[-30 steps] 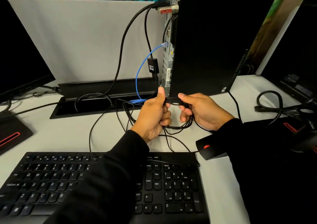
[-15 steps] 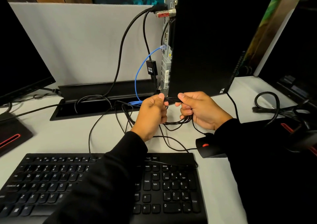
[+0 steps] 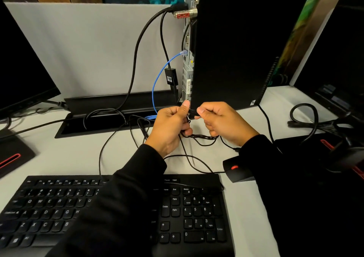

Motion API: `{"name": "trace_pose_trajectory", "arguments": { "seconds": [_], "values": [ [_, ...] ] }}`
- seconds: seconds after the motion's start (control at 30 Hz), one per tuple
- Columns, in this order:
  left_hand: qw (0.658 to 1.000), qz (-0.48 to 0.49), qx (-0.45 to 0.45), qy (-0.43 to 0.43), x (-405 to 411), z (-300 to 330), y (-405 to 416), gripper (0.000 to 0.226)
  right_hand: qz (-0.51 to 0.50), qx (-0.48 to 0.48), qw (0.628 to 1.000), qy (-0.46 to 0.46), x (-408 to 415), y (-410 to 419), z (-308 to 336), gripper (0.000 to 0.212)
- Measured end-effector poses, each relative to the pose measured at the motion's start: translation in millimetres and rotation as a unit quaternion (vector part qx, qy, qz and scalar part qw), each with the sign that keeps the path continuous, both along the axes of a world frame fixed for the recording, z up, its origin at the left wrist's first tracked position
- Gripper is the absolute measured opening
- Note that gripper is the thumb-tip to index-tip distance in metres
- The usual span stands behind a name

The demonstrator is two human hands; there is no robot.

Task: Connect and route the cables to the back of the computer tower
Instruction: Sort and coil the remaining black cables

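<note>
Centrally, frame middle: left hand [image 3: 169, 126] and right hand [image 3: 220, 121] both closed on thin black cable bundle [image 3: 201, 137], just below computer tower [image 3: 246, 46] rear panel. Advice: keep loops even, slack clear of blue Ethernet cable [image 3: 157, 79].

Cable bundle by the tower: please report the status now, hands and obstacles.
Left hand and right hand both shut on thin black cable bundle. Bundle off the desk, at base of computer tower. Blue cable already plugged. Loose cables beneath; mouse close.
</note>
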State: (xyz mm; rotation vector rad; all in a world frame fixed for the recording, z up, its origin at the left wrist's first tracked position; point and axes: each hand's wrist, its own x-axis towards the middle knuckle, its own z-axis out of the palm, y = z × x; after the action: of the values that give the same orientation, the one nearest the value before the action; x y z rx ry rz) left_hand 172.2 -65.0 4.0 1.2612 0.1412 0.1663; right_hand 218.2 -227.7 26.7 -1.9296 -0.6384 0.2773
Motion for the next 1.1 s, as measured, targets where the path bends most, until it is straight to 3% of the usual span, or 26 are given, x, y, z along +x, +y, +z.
{"name": "trace_pose_trajectory", "arguments": {
  "seconds": [0.1,0.2,0.37,0.43,0.57,0.73,0.83,1.1],
  "values": [
    [1.000,0.017,-0.003,0.010,1.5,-3.3,-0.3,0.049,0.008,-0.024,0.998,-0.064,-3.0,0.3,-2.1,0.012],
    [0.998,0.021,-0.040,0.038,2.7,-5.9,1.8,0.039,0.041,-0.049,0.988,-0.139,-8.2,-0.9,-8.7,0.047],
    [0.988,0.027,-0.129,0.080,4.2,-2.2,22.4,0.036,0.048,-0.220,0.947,-0.229,-2.5,3.0,-19.6,0.034],
    [0.984,0.019,-0.156,0.087,3.0,-1.7,26.7,0.036,0.058,-0.218,0.945,-0.238,-3.4,3.7,-18.9,0.032],
    [0.977,0.001,-0.193,0.095,-0.8,-7.3,30.3,0.036,0.071,-0.214,0.952,-0.207,-10.0,4.2,-14.2,0.054],
    [0.959,-0.017,-0.266,0.101,-4.3,-6.4,28.4,0.035,0.059,-0.204,0.951,-0.225,-7.9,3.1,-17.1,0.026],
    [0.946,-0.025,-0.305,0.105,-4.6,-6.2,27.6,0.038,0.047,-0.215,0.946,-0.238,-4.9,2.0,-21.9,0.020],
    [0.963,0.000,-0.235,0.131,-4.2,3.3,27.6,0.034,0.064,-0.192,0.943,-0.265,-1.1,0.1,-27.1,0.015]
  ]
}}
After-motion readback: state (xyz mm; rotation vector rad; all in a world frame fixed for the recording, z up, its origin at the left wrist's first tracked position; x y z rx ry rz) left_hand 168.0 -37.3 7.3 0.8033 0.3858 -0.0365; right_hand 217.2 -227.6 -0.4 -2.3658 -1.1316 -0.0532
